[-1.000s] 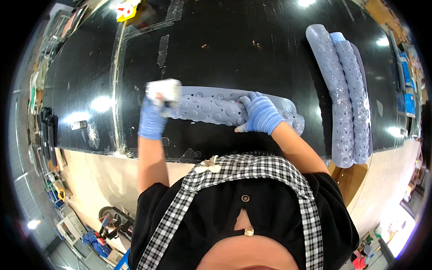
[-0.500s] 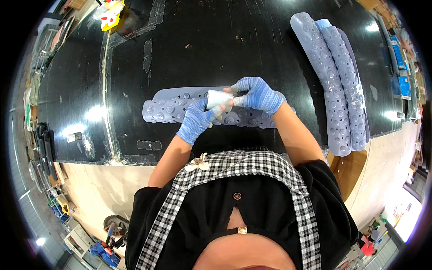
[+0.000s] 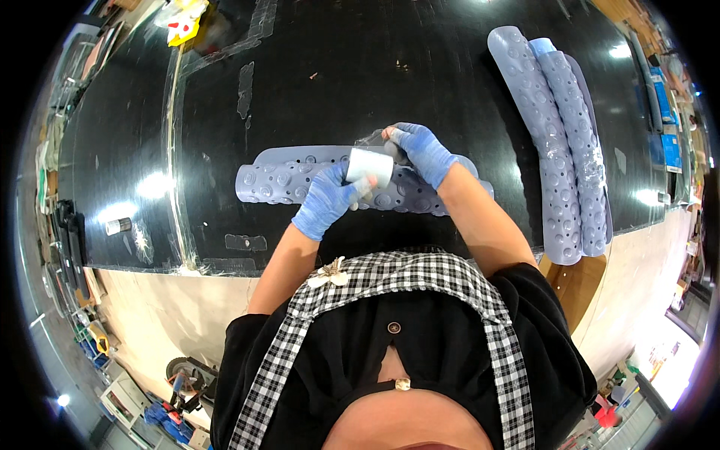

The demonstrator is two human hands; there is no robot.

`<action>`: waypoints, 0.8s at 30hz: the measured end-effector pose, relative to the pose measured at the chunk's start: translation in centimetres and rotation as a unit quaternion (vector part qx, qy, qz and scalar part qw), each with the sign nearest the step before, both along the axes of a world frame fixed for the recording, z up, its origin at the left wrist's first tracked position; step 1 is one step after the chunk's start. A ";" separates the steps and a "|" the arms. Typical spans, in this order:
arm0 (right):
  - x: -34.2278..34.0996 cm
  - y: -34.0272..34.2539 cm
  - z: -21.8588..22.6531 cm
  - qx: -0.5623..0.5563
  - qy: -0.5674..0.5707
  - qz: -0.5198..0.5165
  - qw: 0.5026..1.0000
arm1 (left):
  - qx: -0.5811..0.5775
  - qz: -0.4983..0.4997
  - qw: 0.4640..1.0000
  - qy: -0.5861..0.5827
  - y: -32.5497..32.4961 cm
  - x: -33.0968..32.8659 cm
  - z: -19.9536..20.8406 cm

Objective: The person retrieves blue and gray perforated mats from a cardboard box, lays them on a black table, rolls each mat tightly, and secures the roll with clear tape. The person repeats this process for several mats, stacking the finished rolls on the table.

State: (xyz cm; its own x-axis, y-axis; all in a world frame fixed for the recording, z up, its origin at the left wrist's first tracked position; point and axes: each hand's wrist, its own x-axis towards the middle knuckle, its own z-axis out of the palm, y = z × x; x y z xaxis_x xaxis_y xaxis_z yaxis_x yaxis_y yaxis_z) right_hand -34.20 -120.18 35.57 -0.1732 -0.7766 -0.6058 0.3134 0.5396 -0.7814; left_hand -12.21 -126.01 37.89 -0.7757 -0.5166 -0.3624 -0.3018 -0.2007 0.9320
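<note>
In my gloved left hand (image 3: 326, 202) is a whitish roll of clear tape (image 3: 369, 167), gripped between thumb and fingers. My right hand (image 3: 425, 154), also in a blue knit glove, pinches a loose strip of tape (image 3: 368, 139) that rises from the roll's far side. Beneath both hands a grey-blue rolled bath mat (image 3: 274, 183), dotted with round suction cups, lies crosswise on the black table. My right forearm and hand cover part of its right end.
Two more rolled mats (image 3: 551, 142) lie side by side on the table's right. A yellow bag (image 3: 184, 26) sits at the far left, and a small cylinder (image 3: 118, 226) near the left edge. Taped seams cross the tabletop (image 3: 315, 97). A cardboard box (image 3: 579, 289) stands below the right edge.
My right hand has moved up from the roll, drawing a strip of tape off it. The left hand stays nearly in place with the roll, whose side now faces up more.
</note>
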 end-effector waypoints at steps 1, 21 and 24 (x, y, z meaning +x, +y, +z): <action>0.3 -0.5 -0.5 0.023 0.027 0.006 0.999 | -0.006 -0.029 0.999 0.043 -0.1 0.3 0.1; 2.9 6.2 1.8 -0.078 0.737 0.256 0.620 | 0.107 0.023 0.992 0.059 -1.9 -2.3 1.9; -0.6 1.5 3.1 -0.005 0.644 0.322 0.693 | 0.155 0.078 0.985 0.009 3.0 1.5 -1.6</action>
State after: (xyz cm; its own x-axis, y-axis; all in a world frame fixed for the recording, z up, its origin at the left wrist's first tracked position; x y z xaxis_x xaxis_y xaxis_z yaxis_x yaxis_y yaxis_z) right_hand -34.81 -118.67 38.66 -0.1808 -0.9473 -0.2645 -0.9525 0.2357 -0.1929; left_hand -10.67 -123.04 36.32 -0.7036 -0.4963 -0.5086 -0.2293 -0.5190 0.8235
